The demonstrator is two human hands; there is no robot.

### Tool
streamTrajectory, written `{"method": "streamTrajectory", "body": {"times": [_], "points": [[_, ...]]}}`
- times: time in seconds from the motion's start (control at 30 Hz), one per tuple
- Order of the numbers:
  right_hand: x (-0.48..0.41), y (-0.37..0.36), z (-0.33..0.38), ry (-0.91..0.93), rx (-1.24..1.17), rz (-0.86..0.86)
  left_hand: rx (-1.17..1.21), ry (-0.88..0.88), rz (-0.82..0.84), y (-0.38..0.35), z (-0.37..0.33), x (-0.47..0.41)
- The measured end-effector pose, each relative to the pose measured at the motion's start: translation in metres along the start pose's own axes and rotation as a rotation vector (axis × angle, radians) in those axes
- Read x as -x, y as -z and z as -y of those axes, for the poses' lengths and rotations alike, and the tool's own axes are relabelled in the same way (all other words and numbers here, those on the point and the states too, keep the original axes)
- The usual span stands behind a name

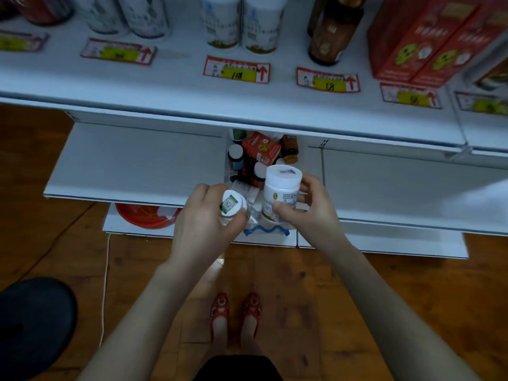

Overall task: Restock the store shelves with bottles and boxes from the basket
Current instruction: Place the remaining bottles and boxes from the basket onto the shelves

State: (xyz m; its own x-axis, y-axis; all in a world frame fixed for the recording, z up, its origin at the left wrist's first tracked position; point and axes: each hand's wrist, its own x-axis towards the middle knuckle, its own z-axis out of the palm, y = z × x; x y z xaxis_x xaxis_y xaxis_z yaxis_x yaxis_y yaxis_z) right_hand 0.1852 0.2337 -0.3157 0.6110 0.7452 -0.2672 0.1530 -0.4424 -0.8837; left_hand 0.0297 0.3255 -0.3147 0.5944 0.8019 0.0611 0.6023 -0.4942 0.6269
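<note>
My left hand grips a small white bottle with a green code label on its cap. My right hand holds a larger white bottle upright, thumb on its front and fingers behind it. Both hands hover over the basket, which has a blue wavy handle and sits on the middle shelf. Inside the basket lie a red box, a brown bottle and several dark bottles. The upper shelf carries white bottles, brown bottles and red boxes.
Red and yellow price tags line the upper shelf's front. A red bowl sits on the lowest shelf at the left. A dark round object stands on the wooden floor at the left, beside a thin white cord. My red shoes are below.
</note>
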Motion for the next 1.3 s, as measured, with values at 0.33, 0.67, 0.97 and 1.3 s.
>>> {"method": "streamTrajectory", "body": {"times": [0.33,0.67,0.97,1.3], "points": [[0.034,0.046,0.082,0.162,-0.232,0.149,0.353,0.062,-0.131,0.064,-0.042,0.006],[0.033,0.073,0.138,0.181,-0.567,0.301,0.727,0.061,-0.109,0.098,-0.077,0.003],[0.026,0.070,0.156,0.196,-0.598,0.355,0.718,0.035,0.028,0.110,-0.106,0.001],[0.008,0.064,0.199,0.228,-0.261,0.261,0.548,0.036,-0.149,0.119,-0.093,-0.002]]}}
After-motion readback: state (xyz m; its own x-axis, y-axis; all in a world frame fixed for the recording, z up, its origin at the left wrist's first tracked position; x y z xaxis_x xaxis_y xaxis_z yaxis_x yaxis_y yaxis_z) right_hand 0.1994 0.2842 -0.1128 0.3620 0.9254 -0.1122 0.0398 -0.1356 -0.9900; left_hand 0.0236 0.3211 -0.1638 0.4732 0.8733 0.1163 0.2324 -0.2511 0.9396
